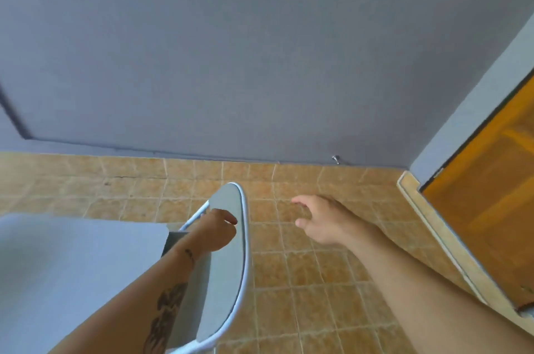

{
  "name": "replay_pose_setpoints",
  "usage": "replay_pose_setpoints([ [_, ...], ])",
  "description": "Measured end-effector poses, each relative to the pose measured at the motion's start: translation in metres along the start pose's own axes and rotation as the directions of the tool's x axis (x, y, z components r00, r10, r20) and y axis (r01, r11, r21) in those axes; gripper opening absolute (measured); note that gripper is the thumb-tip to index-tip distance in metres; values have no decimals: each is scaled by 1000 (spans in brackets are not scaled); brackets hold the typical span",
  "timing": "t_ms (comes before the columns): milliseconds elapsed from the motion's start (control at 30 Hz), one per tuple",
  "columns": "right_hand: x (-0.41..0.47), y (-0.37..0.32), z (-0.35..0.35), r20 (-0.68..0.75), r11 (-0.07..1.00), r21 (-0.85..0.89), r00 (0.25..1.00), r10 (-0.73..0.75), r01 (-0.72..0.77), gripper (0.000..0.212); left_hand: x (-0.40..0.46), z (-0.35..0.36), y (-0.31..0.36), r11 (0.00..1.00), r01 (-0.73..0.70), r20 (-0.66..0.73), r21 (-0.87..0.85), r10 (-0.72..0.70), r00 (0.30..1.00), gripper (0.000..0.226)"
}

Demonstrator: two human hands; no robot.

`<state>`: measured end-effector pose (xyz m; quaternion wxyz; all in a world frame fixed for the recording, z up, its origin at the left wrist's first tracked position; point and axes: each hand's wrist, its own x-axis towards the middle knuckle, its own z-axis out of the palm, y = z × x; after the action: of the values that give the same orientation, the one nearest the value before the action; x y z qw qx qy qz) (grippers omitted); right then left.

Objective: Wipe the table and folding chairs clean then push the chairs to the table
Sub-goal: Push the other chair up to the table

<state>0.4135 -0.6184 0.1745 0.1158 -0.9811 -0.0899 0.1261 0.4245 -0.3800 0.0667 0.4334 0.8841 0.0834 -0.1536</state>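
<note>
Left hand (215, 231) closed on the backrest (228, 252) of the grey folding chair (244, 238), which stands just right of the table (72, 267), seat toward its near-left edge; judged a grip for steering the chair in. Right hand (323, 218) free over the tiled floor (318, 296), fingers spread, holding nothing, likely reaching for the frame. No cloth in view. Wooden door (497, 180) far right. No readable writing anywhere.

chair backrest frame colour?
White tubing on the folding chair, around a grey back panel; head view, the only one.
</note>
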Motion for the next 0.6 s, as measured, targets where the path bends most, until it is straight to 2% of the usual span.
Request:
replay_pose_setpoints([
  [100,58,-3,9,111,979,-54,975,-190,197,55,13,3,-15,990,136,-124,-25,-138,983,37],
  [200,102,-4,10,178,930,-82,923,-341,359,56,16,13,-22,957,273,-228,-101,-290,930,34],
  [267,133,6,6,305,850,-118,833,-462,514,57,7,42,-15,919,363,-284,-152,-392,875,23],
  [333,141,2,8,308,848,-125,833,-460,514,59,1,48,-18,903,382,-257,-197,-423,869,28],
  [467,169,-11,9,410,700,-169,695,-591,694,54,-17,68,-8,827,470,-304,-307,-553,776,31],
  [533,181,-26,16,434,630,-181,637,-638,755,51,-19,74,-14,791,478,-330,-382,-599,729,30],
  [600,196,-38,24,461,569,-201,590,-663,797,53,-14,74,-14,774,468,-338,-427,-616,711,28],
])
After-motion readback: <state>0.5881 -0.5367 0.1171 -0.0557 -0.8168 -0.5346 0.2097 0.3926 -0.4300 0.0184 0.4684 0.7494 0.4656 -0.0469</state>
